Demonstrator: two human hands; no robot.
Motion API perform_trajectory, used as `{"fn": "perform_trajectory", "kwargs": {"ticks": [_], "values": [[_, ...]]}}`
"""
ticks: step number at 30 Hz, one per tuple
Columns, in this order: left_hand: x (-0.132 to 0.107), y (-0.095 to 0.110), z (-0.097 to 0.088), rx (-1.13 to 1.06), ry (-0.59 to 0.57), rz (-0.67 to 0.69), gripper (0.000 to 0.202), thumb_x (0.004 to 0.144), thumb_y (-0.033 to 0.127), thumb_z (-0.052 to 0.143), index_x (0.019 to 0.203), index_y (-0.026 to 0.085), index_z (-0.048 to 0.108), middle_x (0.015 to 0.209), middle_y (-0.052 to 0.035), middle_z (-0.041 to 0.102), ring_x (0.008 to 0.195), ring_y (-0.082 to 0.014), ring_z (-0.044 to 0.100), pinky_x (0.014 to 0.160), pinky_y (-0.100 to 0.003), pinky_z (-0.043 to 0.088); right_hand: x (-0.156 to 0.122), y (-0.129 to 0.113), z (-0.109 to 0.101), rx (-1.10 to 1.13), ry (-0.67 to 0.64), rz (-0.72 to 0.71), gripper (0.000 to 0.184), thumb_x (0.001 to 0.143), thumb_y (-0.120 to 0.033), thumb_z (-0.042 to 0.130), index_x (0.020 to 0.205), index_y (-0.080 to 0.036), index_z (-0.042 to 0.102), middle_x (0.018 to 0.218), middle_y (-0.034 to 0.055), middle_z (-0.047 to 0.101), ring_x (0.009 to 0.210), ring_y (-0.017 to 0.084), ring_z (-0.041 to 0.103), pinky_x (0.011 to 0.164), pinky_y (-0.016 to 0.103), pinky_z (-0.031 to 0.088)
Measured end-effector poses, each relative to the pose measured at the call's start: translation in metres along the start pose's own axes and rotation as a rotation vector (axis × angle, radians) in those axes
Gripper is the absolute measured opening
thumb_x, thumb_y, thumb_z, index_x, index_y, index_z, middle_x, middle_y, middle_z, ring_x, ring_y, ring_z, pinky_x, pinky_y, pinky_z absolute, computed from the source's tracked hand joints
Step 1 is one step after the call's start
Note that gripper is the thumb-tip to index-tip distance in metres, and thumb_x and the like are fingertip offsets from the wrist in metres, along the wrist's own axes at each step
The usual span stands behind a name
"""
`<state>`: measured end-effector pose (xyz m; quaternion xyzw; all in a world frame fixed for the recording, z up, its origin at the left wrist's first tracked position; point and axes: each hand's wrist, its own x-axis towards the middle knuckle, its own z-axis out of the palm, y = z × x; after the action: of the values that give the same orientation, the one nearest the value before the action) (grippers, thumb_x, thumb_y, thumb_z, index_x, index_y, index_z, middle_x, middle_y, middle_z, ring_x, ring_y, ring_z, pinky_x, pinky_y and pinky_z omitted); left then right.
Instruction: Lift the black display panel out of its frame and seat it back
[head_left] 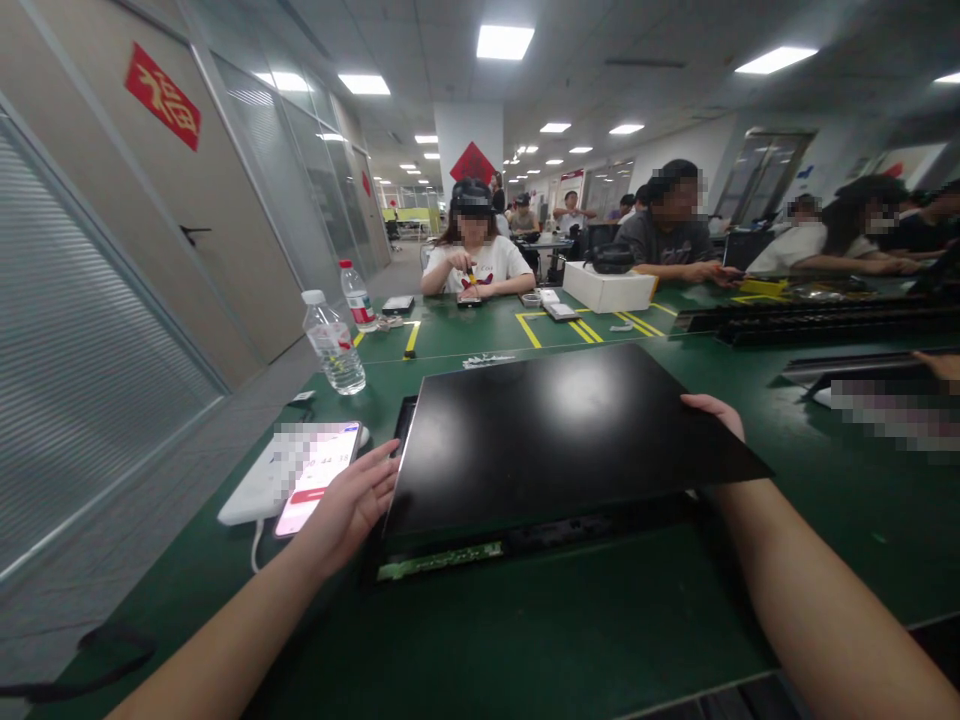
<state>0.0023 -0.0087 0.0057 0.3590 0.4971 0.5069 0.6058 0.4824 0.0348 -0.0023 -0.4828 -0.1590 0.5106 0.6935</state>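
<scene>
A glossy black screen panel (555, 440) lies slanted over a dark frame (600, 527), its right side raised above it. A green circuit strip (439, 562) shows along the frame's near edge. My right hand (724, 425) grips the panel's right edge, thumb on top; the other fingers are hidden underneath. At the left edge, my left hand (364, 497) has its fingers stretched out, the tips meeting the panel's side.
Left of the panel are a lit phone (319, 475), a white device (259, 475) with a cable and a water bottle (334, 345). Another bottle (358, 297) stands farther back. A co-worker (476, 250) sits opposite, near a white box (607, 287). Dark strips (795, 322) lie right.
</scene>
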Motion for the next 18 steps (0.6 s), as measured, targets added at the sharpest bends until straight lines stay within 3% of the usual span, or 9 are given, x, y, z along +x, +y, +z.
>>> {"fn": "perform_trajectory", "kwargs": {"ticks": [3, 5, 9, 12, 18], "values": [[0.000, 0.000, 0.000, 0.007, -0.066, -0.030, 0.064, 0.077, 0.021, 0.071, 0.139, 0.011, 0.058, 0.120, -0.0164, 0.076, 0.109, -0.0300, 0.073, 0.088, -0.037, 0.062, 0.001, -0.001, 0.001, -0.084, -0.012, 0.273, 0.024, 0.078, -0.019, 0.058, 0.099, -0.016, 0.069, 0.074, 0.0091, 0.073, 0.071, 0.030, 0.073, 0.065, 0.045, 0.061], [-0.001, 0.001, -0.001, 0.024, -0.092, -0.051, 0.066, 0.075, 0.026, 0.073, 0.139, 0.014, 0.060, 0.123, -0.0141, 0.075, 0.113, -0.0332, 0.072, 0.090, -0.041, 0.061, -0.002, 0.000, 0.004, -0.130, -0.031, 0.315, 0.026, 0.079, -0.021, 0.058, 0.101, -0.015, 0.069, 0.071, 0.0082, 0.072, 0.061, 0.027, 0.070, 0.058, 0.042, 0.060], [-0.005, 0.006, -0.002, 0.017, -0.091, -0.071, 0.081, 0.070, 0.025, 0.079, 0.147, 0.023, 0.054, 0.126, -0.0107, 0.075, 0.106, -0.0340, 0.075, 0.074, -0.035, 0.064, -0.013, 0.003, 0.014, -0.194, -0.064, 0.301, 0.026, 0.078, -0.016, 0.059, 0.101, -0.015, 0.070, 0.063, 0.0049, 0.071, 0.048, 0.022, 0.065, 0.047, 0.033, 0.055], [-0.006, 0.010, -0.004, 0.001, -0.099, -0.032, 0.086, 0.068, 0.022, 0.083, 0.148, 0.024, 0.053, 0.125, -0.0114, 0.076, 0.100, -0.0336, 0.076, 0.063, -0.030, 0.063, -0.019, 0.005, 0.017, -0.251, -0.188, 0.254, 0.031, 0.077, -0.017, 0.061, 0.106, -0.018, 0.071, 0.071, 0.0046, 0.075, 0.056, 0.024, 0.070, 0.055, 0.036, 0.060], [-0.003, 0.010, -0.010, -0.057, -0.120, 0.074, 0.083, 0.071, 0.027, 0.085, 0.148, 0.030, 0.054, 0.130, -0.0071, 0.074, 0.111, -0.0347, 0.073, 0.090, -0.040, 0.063, -0.017, 0.009, 0.014, -0.366, -0.422, 0.151, 0.046, 0.076, -0.020, 0.068, 0.121, -0.024, 0.068, 0.103, 0.0065, 0.079, 0.085, 0.029, 0.076, 0.074, 0.042, 0.063]]}}
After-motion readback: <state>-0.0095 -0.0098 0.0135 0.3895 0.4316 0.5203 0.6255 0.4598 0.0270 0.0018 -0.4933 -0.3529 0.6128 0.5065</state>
